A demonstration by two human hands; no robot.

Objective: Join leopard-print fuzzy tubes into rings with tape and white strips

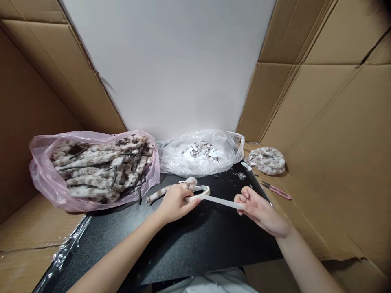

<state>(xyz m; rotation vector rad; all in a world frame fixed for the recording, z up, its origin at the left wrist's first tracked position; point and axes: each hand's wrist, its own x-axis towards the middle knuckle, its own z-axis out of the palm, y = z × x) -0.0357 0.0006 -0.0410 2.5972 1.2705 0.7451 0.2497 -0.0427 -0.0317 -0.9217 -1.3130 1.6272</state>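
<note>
One tape strip (222, 202) stretches sideways, sloping slightly, from the roll (207, 191) gripped in the left hand (175, 201) to the right hand's (259, 212) pinch, a furry length (158, 195) showing behind the left.

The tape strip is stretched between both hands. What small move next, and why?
Probably tear the strip free near the roll: the right hand pinches its loose end, the left hand holds the roll, and the strip looks straight and joined to it.
</note>
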